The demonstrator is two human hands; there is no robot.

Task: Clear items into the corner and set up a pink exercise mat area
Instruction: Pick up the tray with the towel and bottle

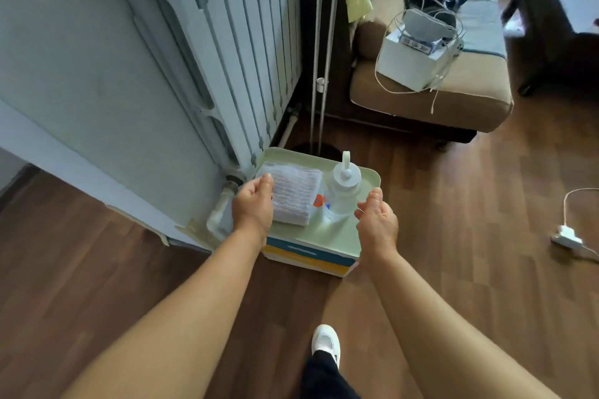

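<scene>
— What is the floor like?
— It is brown wood floor (453, 269). A big white radiator (227, 42) stands on the left. A tan sofa (431, 100) sits in the back, with a white box (408, 65) and cords on it.

— What else is around?
— A white plug (566, 236) with a cord lies on the floor, far to the right. Two thin metal poles (321, 74) go up between the radiator and the sofa. One white shoe (325, 342) shows at the bottom.

— Where is the tray?
— The pale green tray (324, 233) sits on top of a blue and yellow box (308, 256), in the corner just beside the radiator. The radiator pipe (220, 207) is right by its left side.

— Which way does it go?
— Its long side runs away from the person, toward the poles. A folded white towel (295, 194) lies on the left part. A clear bottle (342, 188) stands up on the right part, its white cap pointing up.

— What do the hands do?
— The left hand (254, 204) is at the left edge, by the towel. The right hand (377, 220) is at the right edge, by the bottle. Both have curled fingers spread apart. I cannot tell if they touch the tray.
</scene>
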